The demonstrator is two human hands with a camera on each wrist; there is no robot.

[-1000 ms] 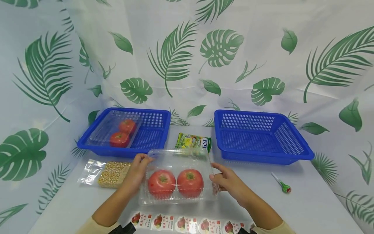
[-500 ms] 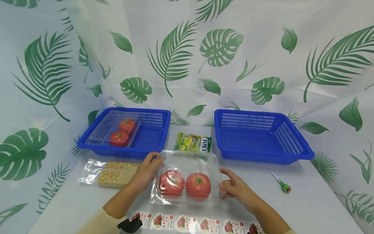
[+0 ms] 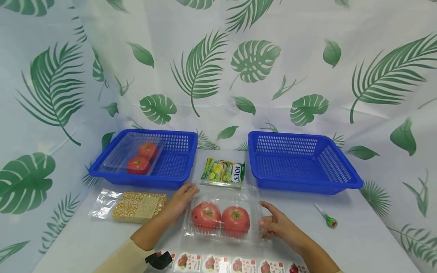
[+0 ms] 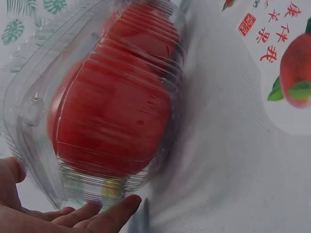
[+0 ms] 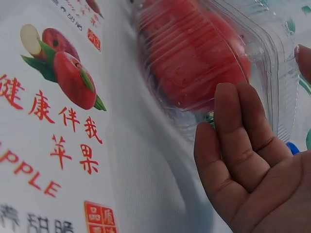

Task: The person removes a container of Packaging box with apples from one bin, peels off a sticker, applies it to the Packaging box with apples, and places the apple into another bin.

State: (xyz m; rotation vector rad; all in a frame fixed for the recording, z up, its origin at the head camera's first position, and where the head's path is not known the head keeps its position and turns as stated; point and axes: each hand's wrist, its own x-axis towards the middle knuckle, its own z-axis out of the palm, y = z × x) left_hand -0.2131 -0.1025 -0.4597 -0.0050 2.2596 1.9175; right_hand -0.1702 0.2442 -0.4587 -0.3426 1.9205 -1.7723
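A clear plastic clamshell box (image 3: 222,195) with two tomatoes (image 3: 236,220) inside lies in front of me, its lid down. My left hand (image 3: 179,201) is at its left end; in the left wrist view the straight fingers (image 4: 114,216) lie along the ribbed end wall, the thumb near the rim. At the right end is my right hand (image 3: 278,223). Its extended fingers (image 5: 233,131) lie beside the box wall in the right wrist view, with the thumb apart from the rim. Whether the fingertips touch the box cannot be made out.
Behind the box lies a green FOX'S candy bag (image 3: 223,171). The left blue basket (image 3: 179,161) holds another tomato box (image 3: 119,153); a second blue basket (image 3: 300,182) stands right. A corn kernel bag (image 3: 136,206), a lollipop (image 3: 328,219) and a row of apple labels (image 3: 215,262) lie around.
The box with the tomatoes has moved right and come down flatter, now lying lower in front of the candy bag. Both hands moved along with it, and their grip has loosened.
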